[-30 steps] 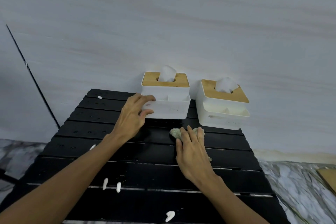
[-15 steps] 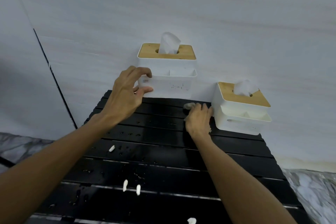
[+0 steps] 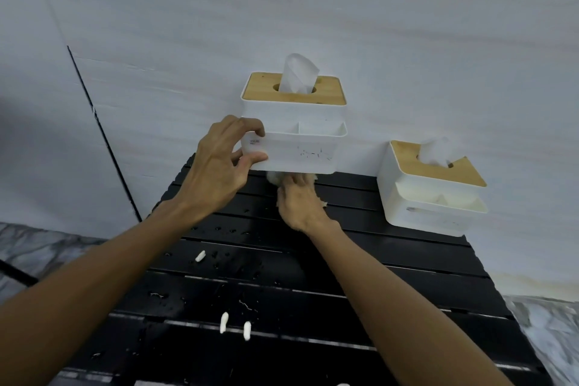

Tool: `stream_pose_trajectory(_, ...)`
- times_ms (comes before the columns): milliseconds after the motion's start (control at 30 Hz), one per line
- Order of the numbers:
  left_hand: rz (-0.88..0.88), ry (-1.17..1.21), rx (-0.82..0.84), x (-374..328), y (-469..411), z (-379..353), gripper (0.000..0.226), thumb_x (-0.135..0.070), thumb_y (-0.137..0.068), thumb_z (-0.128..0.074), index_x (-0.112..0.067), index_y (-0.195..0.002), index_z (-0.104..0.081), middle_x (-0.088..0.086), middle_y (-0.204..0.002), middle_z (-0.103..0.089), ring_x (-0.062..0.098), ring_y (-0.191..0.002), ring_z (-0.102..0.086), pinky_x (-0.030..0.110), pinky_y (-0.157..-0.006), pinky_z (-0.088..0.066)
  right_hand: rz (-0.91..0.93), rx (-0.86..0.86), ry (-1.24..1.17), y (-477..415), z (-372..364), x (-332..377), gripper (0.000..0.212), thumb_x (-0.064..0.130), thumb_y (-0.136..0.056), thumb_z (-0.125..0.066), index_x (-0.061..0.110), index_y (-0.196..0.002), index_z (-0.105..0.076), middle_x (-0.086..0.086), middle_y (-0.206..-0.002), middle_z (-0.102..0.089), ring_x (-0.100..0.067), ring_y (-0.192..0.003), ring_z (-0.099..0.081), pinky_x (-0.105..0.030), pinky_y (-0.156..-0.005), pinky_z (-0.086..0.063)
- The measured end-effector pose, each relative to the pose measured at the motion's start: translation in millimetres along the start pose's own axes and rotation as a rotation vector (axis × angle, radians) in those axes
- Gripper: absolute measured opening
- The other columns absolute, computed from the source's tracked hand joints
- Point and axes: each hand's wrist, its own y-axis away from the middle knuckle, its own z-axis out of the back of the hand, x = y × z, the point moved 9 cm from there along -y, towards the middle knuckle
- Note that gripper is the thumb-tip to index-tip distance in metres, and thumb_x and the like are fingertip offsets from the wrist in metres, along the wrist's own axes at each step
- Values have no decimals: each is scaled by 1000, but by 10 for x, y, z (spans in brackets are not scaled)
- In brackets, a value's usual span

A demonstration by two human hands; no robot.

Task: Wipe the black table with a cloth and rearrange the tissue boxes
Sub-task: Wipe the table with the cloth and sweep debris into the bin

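Observation:
My left hand (image 3: 224,166) grips the left end of a white tissue box with a wooden lid (image 3: 294,131) and holds it lifted above the back of the black slatted table (image 3: 391,263). Under the raised box my right hand (image 3: 297,200) presses a pale, fluffy cloth (image 3: 275,178) onto the slats; most of the cloth is hidden by the hand and the box. A second white tissue box with a wooden lid (image 3: 432,194) stands on the table's back right corner.
Small white bits (image 3: 200,256) (image 3: 223,326) (image 3: 247,330) and water drops lie on the front slats. A pale wall rises right behind the table. Marble-patterned floor (image 3: 551,332) shows on both sides, and a thin black line (image 3: 103,135) runs down the wall at left.
My left hand has lifted the left tissue box off the table. My right hand has slid the cloth away from me to the spot under the box.

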Motion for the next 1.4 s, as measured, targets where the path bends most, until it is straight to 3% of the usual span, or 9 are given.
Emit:
stream_pose_trajectory(200,-17,36,-6,-79,4,-46,30,-7,-86,-73,-16,-109,-56,3,-106,-54,25,-102,-56,31,-76,-61,390,131,-71,828,239,128,40,7,-103,-50,3,-143,-51,-12,-146,-52,-24,-145,-38,-36,-126,-21)
stream_pose_trajectory(333,-21,19,6,-105,12,-22,30,-8,-87,-73,-17,-110,-56,3,-108,-55,25,-103,-56,28,-78,-60,256,-73,2,908,629,-217,41,-9,-89,-58,0,-129,-61,-8,-125,-61,-26,-120,-54,-13,-114,-27)
stream_pose_trajectory(433,-25,9,3,-118,7,14,29,-9,-87,-74,-17,-110,-57,3,-107,-55,24,-101,-56,29,-78,-61,-81,-215,109,592,656,-626,38,-3,-82,-63,3,-119,-65,-9,-114,-60,-29,-106,-50,-31,-102,-42)
stream_pose_trajectory(533,-19,9,3,-112,12,20,29,-9,-86,-74,-16,-110,-57,4,-108,-55,25,-103,-56,29,-78,-60,-303,-161,237,252,465,-610,42,10,-90,-45,17,-128,-63,-12,-126,-62,-35,-122,-49,-49,-112,-32)
stream_pose_trajectory(633,-12,10,5,-96,21,9,29,-8,-86,-73,-14,-110,-57,6,-109,-55,26,-106,-55,29,-77,-60,-192,-7,122,103,187,-71,45,5,-98,-42,18,-139,-53,-17,-145,-41,-39,-139,-35,-50,-117,-29)
stream_pose_trajectory(733,-13,-1,16,-87,26,-17,30,-6,-86,-73,-16,-109,-57,5,-106,-55,26,-102,-54,31,-75,-61,137,61,-48,270,81,497,35,2,-102,-44,12,-132,-59,-21,-133,-54,-38,-129,-45,-47,-111,-38)
stream_pose_trajectory(933,-29,13,38,-139,61,-172,31,-7,-87,-73,-20,-109,-55,3,-104,-54,23,-99,-52,30,-70,-59,380,255,-114,860,145,484,41,18,-107,-45,8,-146,-49,-10,-151,-50,-21,-147,-36,-43,-123,-27)
stream_pose_trajectory(1133,-6,16,87,-41,166,-481,32,-12,-87,-72,-25,-110,-55,-9,-104,-50,22,-101,-50,46,-80,-56,369,278,-133,1626,591,161,41,23,-110,-41,18,-151,-45,7,-157,-42,-5,-153,-20,-35,-125,-24)
stream_pose_trajectory(1400,6,-41,134,145,346,-859,32,-10,-85,-74,-24,-107,-55,-6,-105,-54,17,-101,-47,42,-82,-53,295,296,-105,2111,866,-131,41,29,-111,-37,24,-151,-44,18,-158,-37,-4,-154,-17,-33,-125,-22)
